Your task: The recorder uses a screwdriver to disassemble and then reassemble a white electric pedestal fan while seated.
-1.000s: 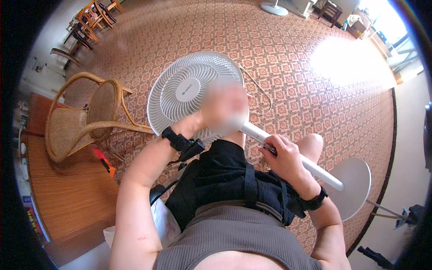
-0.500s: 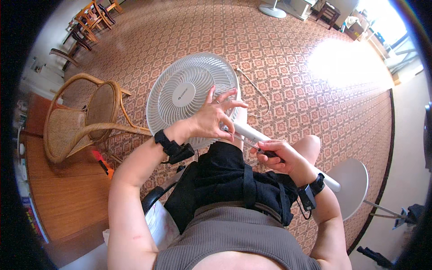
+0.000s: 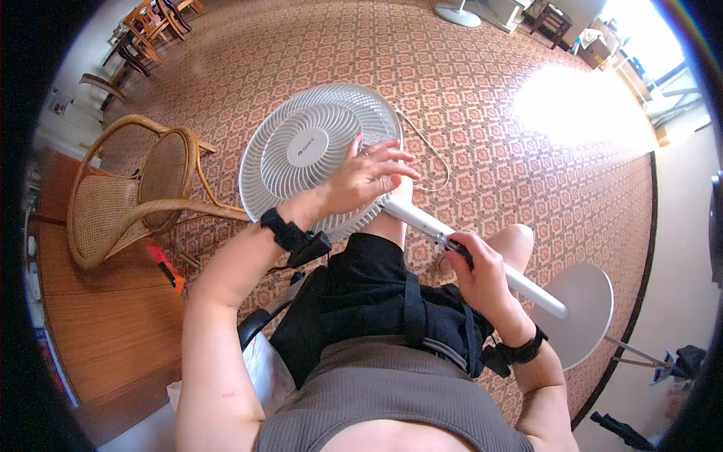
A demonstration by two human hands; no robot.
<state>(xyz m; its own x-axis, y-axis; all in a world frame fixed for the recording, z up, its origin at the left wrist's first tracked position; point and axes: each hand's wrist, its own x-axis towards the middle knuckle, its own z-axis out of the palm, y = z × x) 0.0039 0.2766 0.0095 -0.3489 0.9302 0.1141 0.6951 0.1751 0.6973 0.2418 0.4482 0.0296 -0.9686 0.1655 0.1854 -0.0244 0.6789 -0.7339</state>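
A white pedestal fan (image 3: 260, 162) lies tilted across my lap, its round grille to the left and its pole (image 3: 520, 280) running down right to the round base (image 3: 591, 316). My left hand (image 3: 369, 177) rests over the grille's right edge, near where the pole meets the head, fingers spread and palm down. Along the pole's middle, my right hand (image 3: 480, 273) is closed around the dark handle of a screwdriver (image 3: 458, 250). The shaft lies close to the pole; its tip is hard to make out. What is under my left palm is hidden.
A rattan armchair (image 3: 143, 203) stands at left, behind a wooden tabletop (image 3: 105, 324) holding an orange-and-black tool (image 3: 167, 270). A white cord (image 3: 433, 147) loops over the patterned floor. Another round white base (image 3: 457, 15) and wooden chairs (image 3: 147, 34) are far off.
My left fingers have parted from their pinch at the screwdriver shaft and spread out. My right hand has turned, with the screwdriver now closer along the pole.
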